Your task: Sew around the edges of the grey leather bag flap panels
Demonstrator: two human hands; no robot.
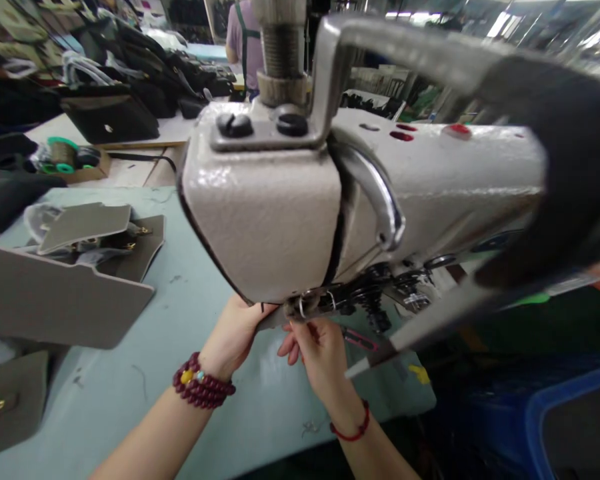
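A large beige sewing machine head (290, 207) fills the middle of the view. Both hands reach up under its front end, near the needle area (310, 307). My left hand (233, 333), with a dark red bead bracelet on the wrist, goes under the machine; its fingertips are hidden. My right hand (317, 353), with a thin red cord on the wrist, has its fingers pinched together just below the metal parts; what they hold is too small to make out. A pale blue-green table (180, 373) lies beneath.
Grey leather bag panels (65, 293) with gold clasps lie stacked at the left. Thread spools (63, 157) sit in a box further back, beside black bags (113, 117). Another person in an apron (243, 40) stands at the back. A blue bin (565, 413) is at lower right.
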